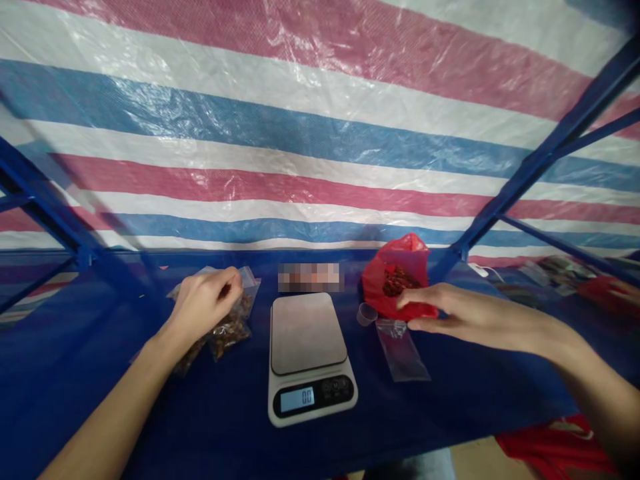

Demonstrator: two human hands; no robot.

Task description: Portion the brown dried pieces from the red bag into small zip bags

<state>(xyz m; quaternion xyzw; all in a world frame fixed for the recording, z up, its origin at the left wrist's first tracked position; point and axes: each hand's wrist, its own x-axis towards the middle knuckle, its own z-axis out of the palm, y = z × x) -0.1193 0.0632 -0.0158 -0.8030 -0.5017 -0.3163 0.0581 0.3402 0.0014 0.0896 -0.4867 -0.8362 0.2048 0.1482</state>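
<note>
My left hand [206, 301] is closed, its fingers curled down over clear plastic bags [230, 333] with brown dried pieces inside; whatever it grips is hidden. On the right, my right hand [433, 307] has its thumb and fingers around the near rim of a red plastic bag [380, 260]. Dark reddish-brown pieces [397, 280] show in that bag's mouth. Beside it stands a small clear cup [367, 314]. An empty-looking clear zip bag [404, 353] lies flat just below my right hand. Between both hands sits a white digital kitchen scale [309, 337], reading 0.0 with a bare plate.
A blurred-out object [309, 277] lies behind the scale. Blue metal posts [505, 193] rise at both sides, before a striped tarp [300, 153]. At far right are more plastic bags [557, 273], a white plug [479, 269] and another person's hand [625, 290].
</note>
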